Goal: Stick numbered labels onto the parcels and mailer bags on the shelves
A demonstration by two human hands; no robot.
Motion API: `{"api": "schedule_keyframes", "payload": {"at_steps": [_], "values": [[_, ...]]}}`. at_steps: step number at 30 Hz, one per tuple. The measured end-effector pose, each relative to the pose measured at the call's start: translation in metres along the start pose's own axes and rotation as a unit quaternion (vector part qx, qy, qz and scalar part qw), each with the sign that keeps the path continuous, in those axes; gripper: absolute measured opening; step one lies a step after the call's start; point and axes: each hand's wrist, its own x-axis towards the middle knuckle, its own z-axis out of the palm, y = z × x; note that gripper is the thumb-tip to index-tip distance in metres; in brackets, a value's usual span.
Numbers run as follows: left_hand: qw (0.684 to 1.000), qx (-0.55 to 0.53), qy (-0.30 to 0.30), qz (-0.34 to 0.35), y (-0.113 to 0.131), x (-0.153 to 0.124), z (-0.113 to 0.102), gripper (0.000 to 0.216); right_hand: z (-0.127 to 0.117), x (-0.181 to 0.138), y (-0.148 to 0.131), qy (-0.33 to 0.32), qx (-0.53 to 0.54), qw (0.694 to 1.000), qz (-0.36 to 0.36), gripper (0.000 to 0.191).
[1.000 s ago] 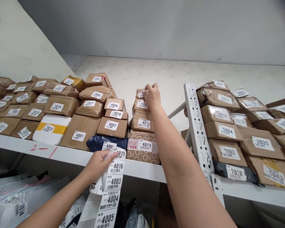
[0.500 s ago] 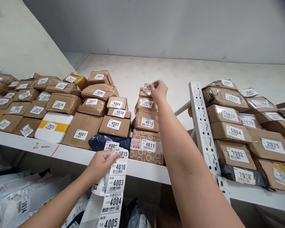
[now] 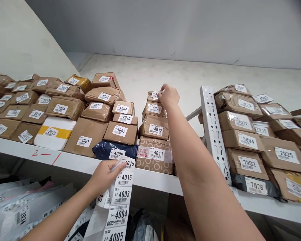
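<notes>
My left hand (image 3: 106,175) is closed around a strip of printed number labels (image 3: 122,194). The strip hangs down, showing 4015 at the top, then 4016, 4003, 4004 and 4005. Higher up, my right hand (image 3: 169,95) has its fingertips on the right end of a white label (image 3: 155,94), which lies against the front of a small cardboard box (image 3: 150,99). My fingers cover part of its number. That box tops a stack with the 4013 box (image 3: 154,109), the 4012 box (image 3: 154,127) and the patterned 4011 box (image 3: 154,169) below.
Labelled parcels line the white shelf (image 3: 75,160) to the left, with a dark blue bag (image 3: 99,149) near the stack. A perforated metal post (image 3: 213,134) stands to the right, before more stacked boxes (image 3: 243,160). Grey plastic parcels (image 3: 40,211) fill the level below.
The label in my right hand now sits lower, against the front of the top box. My left hand stays nearly in place with the strip.
</notes>
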Motion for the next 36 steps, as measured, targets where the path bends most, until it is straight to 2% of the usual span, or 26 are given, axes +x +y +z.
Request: {"api": "schedule_keyframes", "payload": {"at_steps": [5,9,12,15,20,23,27,29,33,36], "values": [[1.000,-0.003,-0.008,0.009,-0.006,0.002,0.000,0.049,0.000,-0.005,-0.001,0.018,-0.004,0.999,-0.038,0.031],[1.000,-0.001,-0.004,0.010,-0.007,0.002,0.001,0.049,0.003,-0.005,0.000,0.036,0.044,0.998,0.006,0.046],[1.000,-0.003,-0.005,0.011,-0.005,0.002,0.001,0.049,0.006,-0.002,0.005,0.008,0.075,0.996,0.040,0.036],[1.000,-0.004,-0.003,0.011,-0.002,0.001,0.000,0.049,0.009,0.000,0.011,-0.003,0.084,0.995,0.045,0.024],[1.000,-0.002,0.005,0.018,0.003,0.001,-0.001,0.048,0.013,0.003,0.016,-0.022,0.088,0.993,0.076,0.042],[1.000,0.003,0.003,0.024,0.001,0.002,-0.001,0.047,0.016,0.004,0.015,-0.051,0.096,0.991,0.081,0.043],[1.000,0.008,0.005,0.027,-0.002,0.002,-0.001,0.049,0.018,0.003,0.011,-0.053,0.096,0.990,0.086,0.050],[1.000,0.001,0.006,0.026,-0.002,0.002,-0.001,0.049,0.019,0.002,0.009,-0.051,0.098,0.990,0.087,0.049],[1.000,-0.003,0.015,0.023,-0.001,0.000,0.000,0.049,0.017,0.004,0.014,-0.047,0.113,0.990,0.075,0.030],[0.999,-0.002,0.022,0.027,-0.002,0.000,0.000,0.050,0.009,0.002,0.019,-0.053,0.129,0.988,0.061,0.036]]}}
